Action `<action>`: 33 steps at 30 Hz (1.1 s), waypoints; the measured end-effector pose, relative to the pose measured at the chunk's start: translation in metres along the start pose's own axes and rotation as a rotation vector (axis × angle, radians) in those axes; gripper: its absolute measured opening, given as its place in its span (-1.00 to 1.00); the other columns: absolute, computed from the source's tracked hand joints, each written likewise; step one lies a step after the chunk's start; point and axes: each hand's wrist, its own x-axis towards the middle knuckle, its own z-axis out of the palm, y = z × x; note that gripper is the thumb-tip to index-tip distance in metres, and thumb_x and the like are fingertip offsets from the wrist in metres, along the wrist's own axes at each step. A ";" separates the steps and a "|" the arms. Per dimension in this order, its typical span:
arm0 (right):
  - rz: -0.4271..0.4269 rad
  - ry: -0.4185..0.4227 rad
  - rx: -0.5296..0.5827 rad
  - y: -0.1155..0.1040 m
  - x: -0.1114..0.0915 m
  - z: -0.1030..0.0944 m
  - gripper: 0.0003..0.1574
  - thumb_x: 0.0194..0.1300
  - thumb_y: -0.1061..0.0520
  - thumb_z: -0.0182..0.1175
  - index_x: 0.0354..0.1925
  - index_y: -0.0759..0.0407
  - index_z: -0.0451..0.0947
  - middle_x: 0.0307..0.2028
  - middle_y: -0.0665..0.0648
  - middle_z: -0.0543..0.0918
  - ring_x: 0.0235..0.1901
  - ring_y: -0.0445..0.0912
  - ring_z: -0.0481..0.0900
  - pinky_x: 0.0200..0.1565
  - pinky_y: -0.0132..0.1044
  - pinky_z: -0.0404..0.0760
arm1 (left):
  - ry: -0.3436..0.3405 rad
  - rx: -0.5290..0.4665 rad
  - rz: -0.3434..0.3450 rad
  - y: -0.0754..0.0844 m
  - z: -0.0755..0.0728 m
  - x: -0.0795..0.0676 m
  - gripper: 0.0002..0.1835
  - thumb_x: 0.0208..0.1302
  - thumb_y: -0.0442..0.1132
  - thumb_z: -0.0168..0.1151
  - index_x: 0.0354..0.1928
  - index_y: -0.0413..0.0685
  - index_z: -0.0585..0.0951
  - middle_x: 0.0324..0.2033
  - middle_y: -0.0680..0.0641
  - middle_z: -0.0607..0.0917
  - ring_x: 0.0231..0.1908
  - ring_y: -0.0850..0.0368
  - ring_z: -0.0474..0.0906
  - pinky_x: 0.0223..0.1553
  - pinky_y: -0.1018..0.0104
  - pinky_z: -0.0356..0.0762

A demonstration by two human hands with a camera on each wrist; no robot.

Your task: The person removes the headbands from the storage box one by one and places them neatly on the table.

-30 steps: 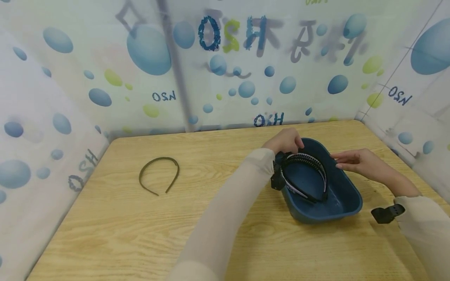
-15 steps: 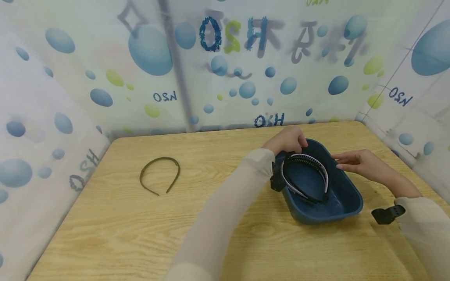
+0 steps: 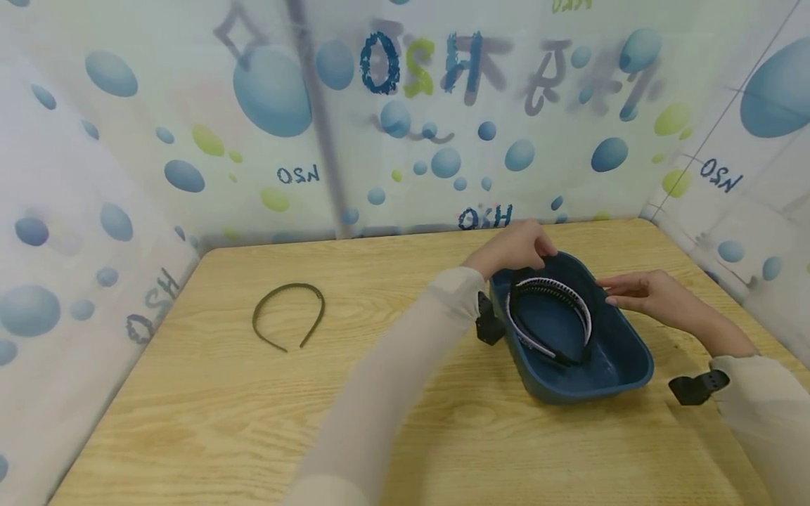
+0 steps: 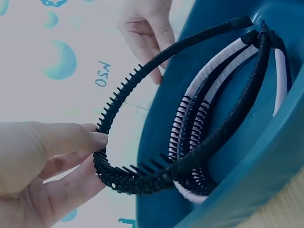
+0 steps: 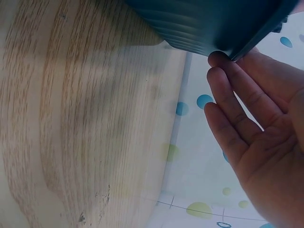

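Observation:
A dark blue plastic bin (image 3: 563, 392) stands on the right side of the table. My left hand (image 3: 515, 246), over its far left end in the head view, pinches a black toothed headband (image 4: 130, 184) between thumb and fingers. The ends of that band reach down into the bin. Inside lie white-and-black headbands (image 4: 202, 70), overlapping. At the bin's right rim, my right hand (image 3: 658, 299) holds the edge between thumb and fingertips, with long, nearly straight fingers (image 5: 225, 126) against the outer wall. Another thin dark headband (image 3: 292, 285) lies alone on the left of the table.
The wooden table (image 3: 253, 422) runs back to a white wall (image 3: 405, 190) printed with blue and green dots. Side walls rise at left and right. Each wrist wears a black strapped camera, such as the right one (image 3: 696, 388).
My left hand has risen slightly at the bin's far left end with the black headband, its wrist shifting a little left. My right hand stays at the rim.

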 end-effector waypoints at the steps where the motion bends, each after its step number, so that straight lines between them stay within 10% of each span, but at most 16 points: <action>1: -0.001 0.000 -0.001 -0.001 0.000 0.000 -0.53 0.24 0.22 0.18 0.09 0.43 0.45 -0.15 0.39 0.60 -0.32 -0.39 0.55 -0.36 -0.40 0.56 | 0.005 -0.002 0.005 0.000 -0.002 -0.001 -0.70 0.15 -0.45 0.20 -0.04 -0.17 0.64 -0.15 -0.05 0.66 -0.15 0.22 0.55 -0.23 0.60 0.44; 33: -0.020 0.006 0.017 0.001 -0.001 0.003 -0.55 0.24 0.26 0.16 0.08 0.45 0.45 -0.10 0.45 0.56 -0.31 -0.43 0.52 -0.36 -0.41 0.57 | 0.118 -0.141 0.023 -0.031 -0.051 -0.043 -0.71 0.13 -0.45 0.21 -0.06 -0.18 0.65 -0.16 -0.05 0.66 -0.20 0.17 0.56 -0.22 0.48 0.49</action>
